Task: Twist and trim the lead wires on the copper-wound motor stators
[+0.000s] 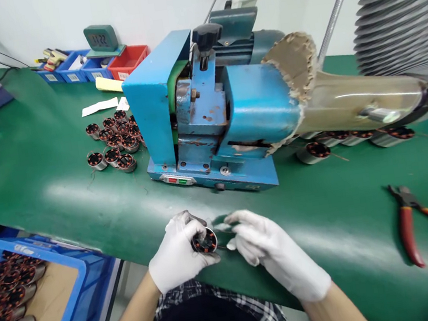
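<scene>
Both hands wear white gloves at the near edge of the green table (63,192). My left hand (177,256) is closed round a small metal motor stator (204,241) with copper windings, its open end facing me. My right hand (268,251) is just to the right of it, fingers pinched at what look like thin wire leads coming off the stator; the wires are too fine to see clearly.
A blue bench machine (208,119) with a tan exhaust duct (349,99) stands behind the hands. Several stators (116,142) cluster left of it and more (350,141) lie under the duct. Red-handled pliers (414,222) lie right. A blue crate (52,289) of stators sits lower left.
</scene>
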`<state>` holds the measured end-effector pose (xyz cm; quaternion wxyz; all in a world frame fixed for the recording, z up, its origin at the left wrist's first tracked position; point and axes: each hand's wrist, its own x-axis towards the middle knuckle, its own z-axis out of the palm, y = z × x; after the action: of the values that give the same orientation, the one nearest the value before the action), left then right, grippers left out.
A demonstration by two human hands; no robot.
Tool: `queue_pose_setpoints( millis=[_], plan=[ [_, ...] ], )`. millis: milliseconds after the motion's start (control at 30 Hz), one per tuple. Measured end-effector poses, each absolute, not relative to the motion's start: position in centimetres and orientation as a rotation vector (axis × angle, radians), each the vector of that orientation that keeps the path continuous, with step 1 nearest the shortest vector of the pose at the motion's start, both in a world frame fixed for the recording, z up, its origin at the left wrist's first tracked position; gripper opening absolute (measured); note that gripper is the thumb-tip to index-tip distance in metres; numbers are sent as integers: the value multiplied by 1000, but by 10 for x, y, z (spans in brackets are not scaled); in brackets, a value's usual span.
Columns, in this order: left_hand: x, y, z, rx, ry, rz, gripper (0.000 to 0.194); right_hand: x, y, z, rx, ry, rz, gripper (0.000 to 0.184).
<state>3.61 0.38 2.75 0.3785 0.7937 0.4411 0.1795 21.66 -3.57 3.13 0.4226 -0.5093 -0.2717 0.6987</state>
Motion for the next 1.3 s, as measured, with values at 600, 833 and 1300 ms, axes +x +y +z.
queue_pose_setpoints(
  millis=[600,833,1300],
  plan=[
    [23,5,16,2230,1041,361,78,223,-55,20,-1596,-2031,773,41],
    [24,-2,25,2067,1000,395,59,211,-56,20,-1408,-2395,332,26],
    [28,-14,45,1663,963,443,57,227,-49,72,-1202,-2649,346,28]
  ],
)
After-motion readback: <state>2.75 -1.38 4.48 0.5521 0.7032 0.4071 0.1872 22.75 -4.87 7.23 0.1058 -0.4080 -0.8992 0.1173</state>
